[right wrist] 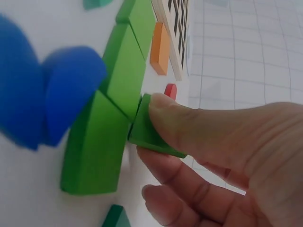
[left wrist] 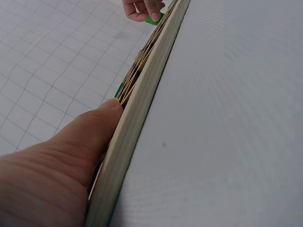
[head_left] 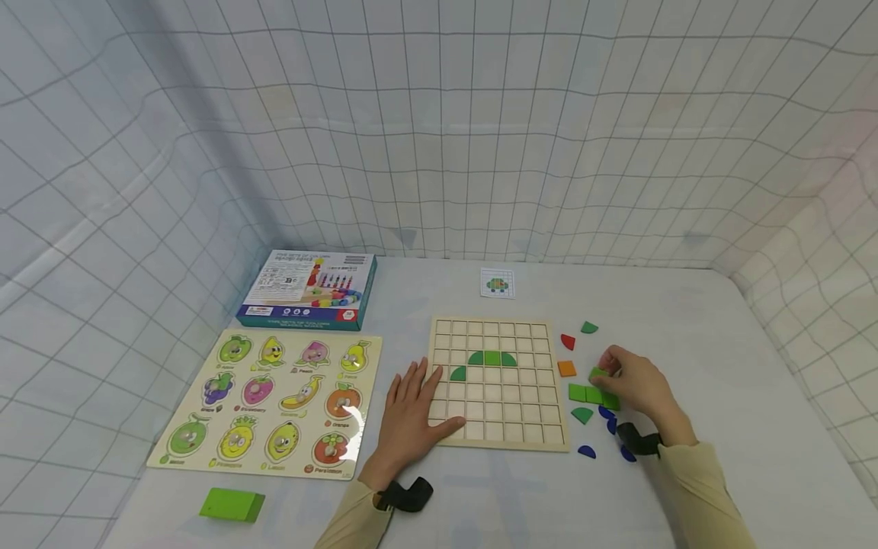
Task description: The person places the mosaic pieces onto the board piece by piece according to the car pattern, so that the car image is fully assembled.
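Note:
My left hand (head_left: 409, 419) lies spread over the left edge of a gridded wooden board (head_left: 503, 442), thumb on its lower left cells. In the board's cells sit a green square (head_left: 491, 357) with dark green quarter circles beside it, and another quarter circle (head_left: 459, 374) one row lower at left. To the right of the board, my right hand (head_left: 638, 381) pinches a green square block (right wrist: 150, 130) between thumb and fingers. It stands right at a row of light green square blocks (right wrist: 125, 66) on the table. Blue half-round pieces (right wrist: 71, 85) lie close by.
An orange square (head_left: 566, 369), a red quarter piece (head_left: 568, 341) and green quarter pieces (head_left: 582, 415) lie right of the board. A pattern card (head_left: 497, 284) is behind it. At left are a fruit puzzle board (head_left: 267, 412), a toy box (head_left: 309, 290) and a green block (head_left: 232, 505).

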`<state>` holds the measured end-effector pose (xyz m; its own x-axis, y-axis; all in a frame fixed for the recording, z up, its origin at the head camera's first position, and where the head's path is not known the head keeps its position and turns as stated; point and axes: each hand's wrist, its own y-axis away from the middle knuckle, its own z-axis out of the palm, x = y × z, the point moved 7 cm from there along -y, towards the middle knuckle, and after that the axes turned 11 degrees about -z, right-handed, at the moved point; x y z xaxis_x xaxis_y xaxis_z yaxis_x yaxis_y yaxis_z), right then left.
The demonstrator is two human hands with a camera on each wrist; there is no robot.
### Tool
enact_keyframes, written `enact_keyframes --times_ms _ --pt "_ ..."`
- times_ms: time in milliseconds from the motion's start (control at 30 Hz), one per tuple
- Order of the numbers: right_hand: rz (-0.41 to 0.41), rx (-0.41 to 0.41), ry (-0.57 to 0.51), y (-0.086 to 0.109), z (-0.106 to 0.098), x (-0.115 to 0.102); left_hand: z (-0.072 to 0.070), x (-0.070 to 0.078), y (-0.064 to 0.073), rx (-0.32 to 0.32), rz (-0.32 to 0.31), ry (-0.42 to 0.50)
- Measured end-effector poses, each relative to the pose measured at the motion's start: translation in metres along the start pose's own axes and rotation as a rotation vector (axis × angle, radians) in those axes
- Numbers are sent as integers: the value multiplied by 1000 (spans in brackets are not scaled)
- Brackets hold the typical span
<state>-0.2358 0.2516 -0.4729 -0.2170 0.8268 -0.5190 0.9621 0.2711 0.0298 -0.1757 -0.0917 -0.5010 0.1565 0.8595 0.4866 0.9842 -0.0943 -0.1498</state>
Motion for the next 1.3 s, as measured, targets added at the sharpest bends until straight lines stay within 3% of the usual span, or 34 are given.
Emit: enact_keyframes --times_ms 233,467,767,967,1300 --pt "-89 85 25 1 -5 -17 0 0 0 -2 -2 3" --pt "-246 178 -29 4 -7 -53 1 0 0 4 1 -4" --pt "-371 170 -129 2 7 -96 0 0 0 3 -2 -1" --pt "-448 118 -185 -5 24 -118 1 1 0 -1 -1 -6" --pt "-468 60 -172 -20 44 -139 0 1 0 6 2 -5"
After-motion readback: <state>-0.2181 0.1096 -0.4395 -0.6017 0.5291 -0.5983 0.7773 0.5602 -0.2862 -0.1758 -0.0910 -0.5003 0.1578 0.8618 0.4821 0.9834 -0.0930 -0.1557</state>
